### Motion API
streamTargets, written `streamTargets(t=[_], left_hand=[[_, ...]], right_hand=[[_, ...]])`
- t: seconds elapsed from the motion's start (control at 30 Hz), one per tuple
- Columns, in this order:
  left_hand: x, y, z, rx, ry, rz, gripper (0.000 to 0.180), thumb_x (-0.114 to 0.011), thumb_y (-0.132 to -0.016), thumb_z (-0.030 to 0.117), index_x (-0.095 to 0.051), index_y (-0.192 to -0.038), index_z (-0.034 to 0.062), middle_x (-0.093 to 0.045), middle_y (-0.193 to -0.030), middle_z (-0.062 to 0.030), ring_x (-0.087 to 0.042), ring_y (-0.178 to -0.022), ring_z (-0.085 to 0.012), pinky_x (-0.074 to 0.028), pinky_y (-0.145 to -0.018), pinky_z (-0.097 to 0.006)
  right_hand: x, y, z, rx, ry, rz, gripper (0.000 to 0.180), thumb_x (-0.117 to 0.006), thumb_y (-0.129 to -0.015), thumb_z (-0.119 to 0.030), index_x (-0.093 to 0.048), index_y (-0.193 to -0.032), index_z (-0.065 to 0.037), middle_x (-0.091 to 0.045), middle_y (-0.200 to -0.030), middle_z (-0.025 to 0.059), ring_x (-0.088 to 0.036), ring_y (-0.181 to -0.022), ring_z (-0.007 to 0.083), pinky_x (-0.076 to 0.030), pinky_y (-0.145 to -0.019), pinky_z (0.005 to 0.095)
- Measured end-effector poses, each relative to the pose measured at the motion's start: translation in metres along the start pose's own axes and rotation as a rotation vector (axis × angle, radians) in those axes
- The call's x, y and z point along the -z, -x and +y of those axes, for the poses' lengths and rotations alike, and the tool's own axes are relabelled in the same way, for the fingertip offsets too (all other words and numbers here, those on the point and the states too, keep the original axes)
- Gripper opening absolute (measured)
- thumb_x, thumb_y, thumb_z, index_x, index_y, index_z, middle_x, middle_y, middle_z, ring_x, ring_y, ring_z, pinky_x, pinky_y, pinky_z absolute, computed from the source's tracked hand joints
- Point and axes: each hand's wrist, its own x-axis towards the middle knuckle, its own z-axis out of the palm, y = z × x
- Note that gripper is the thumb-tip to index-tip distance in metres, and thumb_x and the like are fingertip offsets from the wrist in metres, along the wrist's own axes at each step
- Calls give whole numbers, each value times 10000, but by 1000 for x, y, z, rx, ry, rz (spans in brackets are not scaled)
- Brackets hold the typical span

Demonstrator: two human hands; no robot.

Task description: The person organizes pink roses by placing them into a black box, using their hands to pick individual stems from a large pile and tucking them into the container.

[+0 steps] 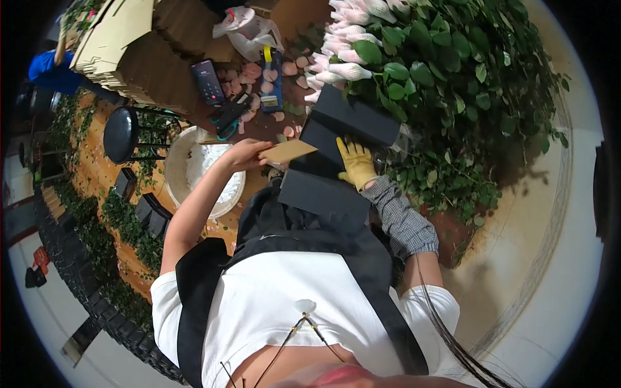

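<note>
A small flat piece of tan cardboard (294,151) is pinched in my bare left hand (247,154), over the left side of a black folded sheet (323,193). That sheet looks like card, lies in front of my lap, and has creased panels at its far and near ends. My right hand (356,163), in a yellow glove with a checked sleeve above it, rests on the sheet's middle with fingers spread. Just beyond lies a heap of long leafy stems whose pale pink flower heads (350,71), probably roses, are wrapped in white netting.
Teal-handled scissors (228,131), a phone (208,83), a blue strip-shaped object (272,87) and scattered pink petals (239,81) lie ahead left. Nearer are a white tub (173,173) and black stool (121,134). Cardboard stacks (145,71) stand behind; a person in blue (50,70) is far left.
</note>
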Motion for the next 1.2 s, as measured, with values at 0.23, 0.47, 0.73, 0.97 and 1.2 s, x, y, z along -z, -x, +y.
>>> streamTargets(t=[0.23, 0.47, 0.73, 0.97, 1.2], left_hand=[[-66, -78, -1, -142, -811, 5, 534, -639, -1021, 446, -570, -1155, -66, -703, -827, -161, -730, -710, -235, -628, -653, -383], [-73, -88, 6, 36, -644, -320, 536, -525, -1050, 426, -530, -1320, -38, -641, -1260, -345, -726, -1015, -448, -636, -823, -477], [-76, -94, 13, -11, -279, -190, 319, -559, -1049, 143, -567, -1262, -94, -689, -1204, -208, -703, -1130, -345, -607, -952, -414], [-77, -135, -12, 78, -60, -397, 720, -520, -1058, 501, -405, -1513, -45, -576, -1404, -289, -629, -1228, -429, -544, -1003, -484], [-84, -137, -11, -384, -1288, -372, 465, -695, -993, 322, -654, -1226, -78, -703, -1168, -188, -717, -998, -239, -577, -805, -373]], right_hand=[[-6, -8, -1, -38, 159, -66, 1202, -842, -761, -503, -140, -1660, -121, -324, -1640, 185, -392, -1445, 359, -361, -1157, 490], [-6, -3, 1, -36, 10, 16, 1023, -779, -833, -346, -200, -1655, -154, -384, -1609, 163, -436, -1409, 339, -358, -1153, 478], [-12, -10, -1, -84, -45, -50, 1211, -884, -705, -497, -223, -1639, -101, -388, -1608, 151, -401, -1440, 342, -335, -1172, 487], [0, -5, -2, -52, -27, -55, 1134, -864, -743, -415, -228, -1626, -95, -391, -1596, 168, -378, -1464, 346, -328, -1188, 481], [10, 3, -3, -58, -73, -51, 1144, -867, -749, -382, -201, -1636, -102, -397, -1595, 159, -399, -1446, 339, -334, -1178, 473]])
